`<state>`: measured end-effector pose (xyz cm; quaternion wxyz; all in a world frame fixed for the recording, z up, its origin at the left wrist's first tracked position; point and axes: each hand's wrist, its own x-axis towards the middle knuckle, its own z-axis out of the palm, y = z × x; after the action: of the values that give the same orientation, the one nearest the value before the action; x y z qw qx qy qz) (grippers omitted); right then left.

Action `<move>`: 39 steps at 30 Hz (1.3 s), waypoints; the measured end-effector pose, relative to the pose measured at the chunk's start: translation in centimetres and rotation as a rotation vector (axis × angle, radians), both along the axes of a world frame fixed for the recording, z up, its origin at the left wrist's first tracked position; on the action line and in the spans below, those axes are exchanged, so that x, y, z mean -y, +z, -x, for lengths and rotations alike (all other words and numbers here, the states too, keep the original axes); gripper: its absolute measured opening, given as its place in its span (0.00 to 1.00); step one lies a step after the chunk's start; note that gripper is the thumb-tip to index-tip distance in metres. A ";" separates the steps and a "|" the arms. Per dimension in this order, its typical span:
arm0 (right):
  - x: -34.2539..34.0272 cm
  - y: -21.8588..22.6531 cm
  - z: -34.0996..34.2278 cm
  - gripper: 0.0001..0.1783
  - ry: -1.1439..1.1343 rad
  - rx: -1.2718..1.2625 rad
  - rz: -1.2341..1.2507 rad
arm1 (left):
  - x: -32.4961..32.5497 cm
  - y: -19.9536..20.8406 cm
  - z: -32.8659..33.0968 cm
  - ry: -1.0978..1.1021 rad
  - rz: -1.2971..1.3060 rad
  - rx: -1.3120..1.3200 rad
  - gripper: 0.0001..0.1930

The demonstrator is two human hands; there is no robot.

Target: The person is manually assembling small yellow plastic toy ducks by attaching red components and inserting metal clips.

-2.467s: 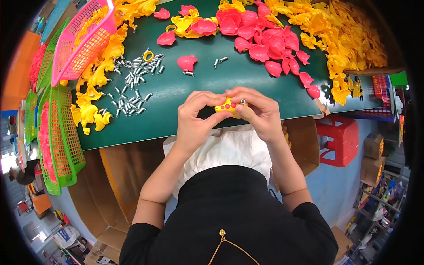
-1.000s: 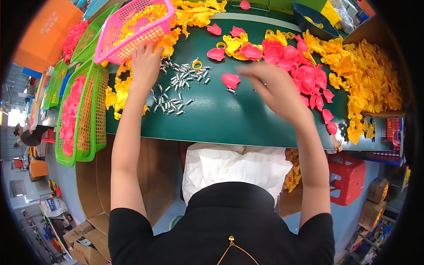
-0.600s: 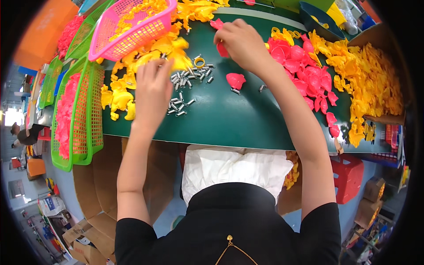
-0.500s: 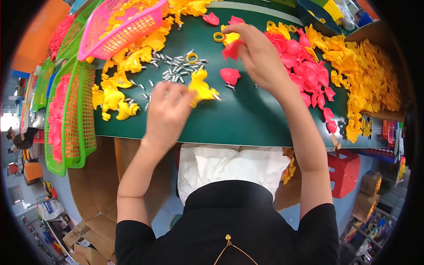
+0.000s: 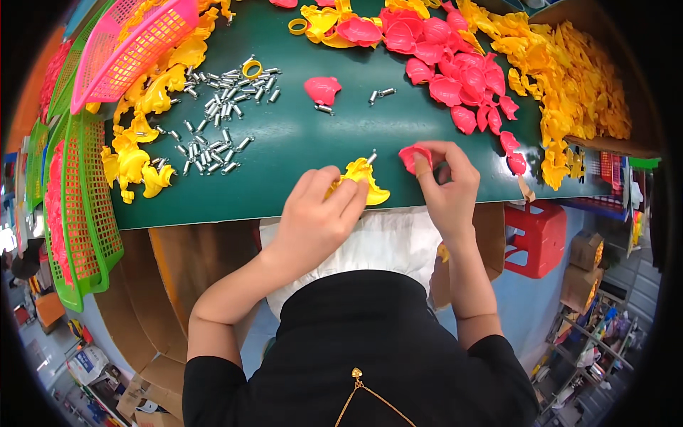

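Over the green table [image 5: 299, 156], the left hand [image 5: 313, 213] gripped 1 yellow part [image 5: 360, 171], its metal piece [image 5: 372, 157] pointing away; the right hand [image 5: 449, 192] pinched 1 red shell [image 5: 408, 158] just rightward, apart.

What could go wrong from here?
1. The small metal piece juts from the yellow part in the left hand; it might slip out if only loosely seated, which I can't tell.
2. The red shell seems pinched near its rim by the right hand, so it could slip.
3. Dropped near the green table's front edge, either might fall off.
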<state>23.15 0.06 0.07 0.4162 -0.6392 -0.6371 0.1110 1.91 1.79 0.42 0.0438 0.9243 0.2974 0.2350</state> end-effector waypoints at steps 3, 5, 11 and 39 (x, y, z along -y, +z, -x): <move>1.2 1.0 1.0 0.07 -0.035 -0.302 0.198 | 0.5 -0.7 -1.3 -0.003 -0.031 0.043 0.17; 1.4 1.1 1.8 0.06 0.046 -0.226 0.146 | 0.6 -1.1 -1.8 0.030 -0.002 0.113 0.16; 0.3 1.7 1.8 0.06 -0.010 -0.199 0.117 | 0.4 0.0 -0.2 0.031 -0.122 0.021 0.14; -3.5 -0.2 2.6 0.09 0.396 0.095 -0.078 | -0.7 -2.2 0.4 -0.057 0.007 0.179 0.16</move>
<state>20.50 3.54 -0.09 0.3803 -0.4892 -0.7730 0.1358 1.53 2.46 -1.79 0.0800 0.9075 0.2666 0.3145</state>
